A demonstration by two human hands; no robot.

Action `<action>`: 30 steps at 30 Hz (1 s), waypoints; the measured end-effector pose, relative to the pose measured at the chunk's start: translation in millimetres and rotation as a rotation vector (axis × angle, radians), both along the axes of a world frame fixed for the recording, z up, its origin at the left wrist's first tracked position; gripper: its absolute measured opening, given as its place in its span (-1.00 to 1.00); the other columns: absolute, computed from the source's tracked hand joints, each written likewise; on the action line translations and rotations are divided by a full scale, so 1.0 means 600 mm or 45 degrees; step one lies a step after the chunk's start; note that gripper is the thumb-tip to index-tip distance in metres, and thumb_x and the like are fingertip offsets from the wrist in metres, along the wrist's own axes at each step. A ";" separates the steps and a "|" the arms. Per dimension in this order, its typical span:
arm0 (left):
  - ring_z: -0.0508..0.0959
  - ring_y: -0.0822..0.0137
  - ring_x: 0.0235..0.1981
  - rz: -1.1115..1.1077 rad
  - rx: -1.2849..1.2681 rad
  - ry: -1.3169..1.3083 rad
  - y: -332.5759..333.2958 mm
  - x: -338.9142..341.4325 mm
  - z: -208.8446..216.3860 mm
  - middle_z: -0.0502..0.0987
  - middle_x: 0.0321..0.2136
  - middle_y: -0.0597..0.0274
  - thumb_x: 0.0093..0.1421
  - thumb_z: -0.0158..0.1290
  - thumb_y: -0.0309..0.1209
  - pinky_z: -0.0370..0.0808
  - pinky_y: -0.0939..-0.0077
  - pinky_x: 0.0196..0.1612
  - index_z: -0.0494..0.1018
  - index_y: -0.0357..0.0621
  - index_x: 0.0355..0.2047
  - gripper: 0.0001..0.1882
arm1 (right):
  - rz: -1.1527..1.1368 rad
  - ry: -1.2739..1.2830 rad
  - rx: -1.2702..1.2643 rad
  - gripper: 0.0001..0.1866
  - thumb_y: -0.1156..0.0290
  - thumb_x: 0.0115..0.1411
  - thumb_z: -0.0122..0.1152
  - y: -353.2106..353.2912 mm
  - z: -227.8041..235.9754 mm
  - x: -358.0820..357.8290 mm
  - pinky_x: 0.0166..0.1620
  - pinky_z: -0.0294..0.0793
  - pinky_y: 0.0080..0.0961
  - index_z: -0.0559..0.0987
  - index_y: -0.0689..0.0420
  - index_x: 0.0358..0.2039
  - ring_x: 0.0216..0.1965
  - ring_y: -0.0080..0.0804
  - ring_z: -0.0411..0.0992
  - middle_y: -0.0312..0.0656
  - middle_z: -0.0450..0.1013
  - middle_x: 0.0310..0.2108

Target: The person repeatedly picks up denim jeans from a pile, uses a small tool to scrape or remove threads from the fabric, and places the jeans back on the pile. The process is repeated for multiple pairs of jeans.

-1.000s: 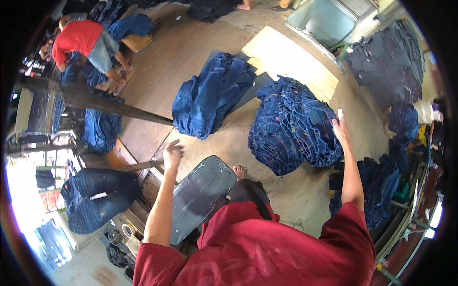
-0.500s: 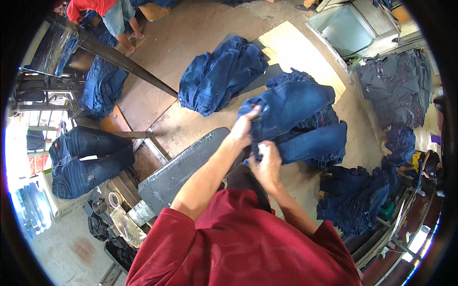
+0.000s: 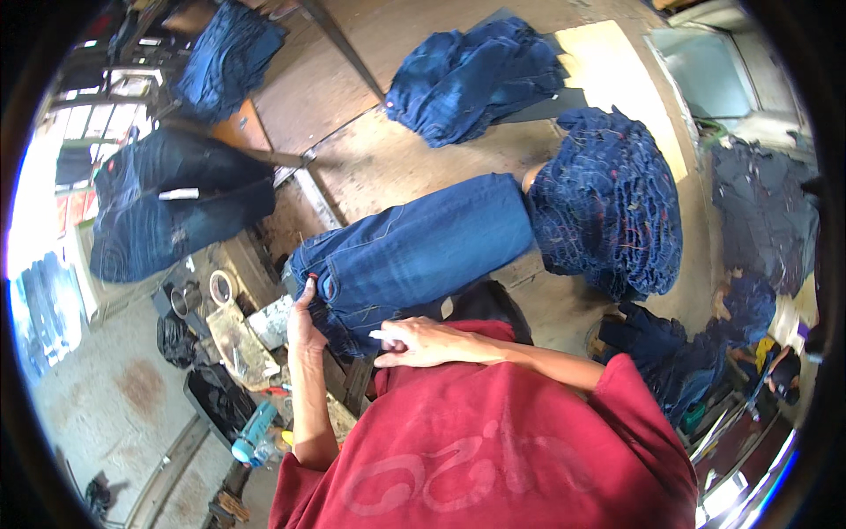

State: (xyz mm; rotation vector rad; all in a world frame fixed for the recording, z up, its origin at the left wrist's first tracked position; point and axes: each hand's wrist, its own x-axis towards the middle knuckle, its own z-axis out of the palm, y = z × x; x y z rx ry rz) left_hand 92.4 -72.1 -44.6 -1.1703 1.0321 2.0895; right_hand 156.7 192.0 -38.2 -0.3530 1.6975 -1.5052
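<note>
A pair of blue jeans (image 3: 423,242) lies stretched in front of me, with its waist at the left and its legs toward the right. My left hand (image 3: 306,328) grips the waistband corner, thumb on top. Close to the near edge of the waist is my right hand (image 3: 419,342), its fingers curled around a small white piece (image 3: 384,335) whose kind I cannot make out. Past the leg ends rises a stack of denim (image 3: 608,207) with frayed seams showing.
Another denim heap (image 3: 480,79) rests on the floor ahead. Dark jeans (image 3: 181,203) are draped at the left, near a roll of tape (image 3: 223,286) and a blue bottle (image 3: 254,436). Grey garments (image 3: 762,216) are piled at the right. A slanting metal post (image 3: 344,48) stands ahead.
The jeans have come off the stack and moved left with my left hand, turning flat before me. My right hand has left the waistband and now shows a white piece. My view has shifted.
</note>
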 end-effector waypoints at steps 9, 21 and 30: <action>0.60 0.00 -0.07 -0.751 -2.141 1.072 -0.005 -0.040 0.093 0.58 -0.10 0.02 0.12 0.46 -0.48 0.55 0.17 0.05 0.57 -0.18 0.02 -0.54 | -1.455 0.138 0.565 -0.74 0.26 0.50 0.31 0.233 -0.021 -0.059 -0.27 0.47 -0.42 0.47 0.17 -0.13 -0.38 -0.53 0.40 -0.29 0.46 -0.39; 0.63 0.00 -0.21 -1.560 -1.538 1.719 0.065 -0.194 -0.080 0.64 -0.28 0.06 0.19 0.42 -0.07 0.60 0.19 -0.06 0.64 -0.21 -0.02 -0.48 | -0.953 0.881 0.668 -0.65 0.51 0.32 0.41 0.000 0.016 -0.085 -0.36 0.67 -0.32 0.60 0.12 0.10 -0.45 -0.16 0.67 -0.08 0.71 -0.28; 0.66 -0.04 -0.44 -1.676 -0.649 1.604 0.049 -0.274 -0.079 0.64 -0.46 -0.06 0.15 0.49 -0.12 0.58 0.20 -0.31 0.71 -0.29 -0.24 -0.56 | -0.974 1.073 0.880 -0.78 0.52 0.23 0.42 -0.097 -0.003 -0.105 -0.45 0.56 -0.36 0.73 0.14 -0.09 -0.59 -0.29 0.54 -0.21 0.67 -0.43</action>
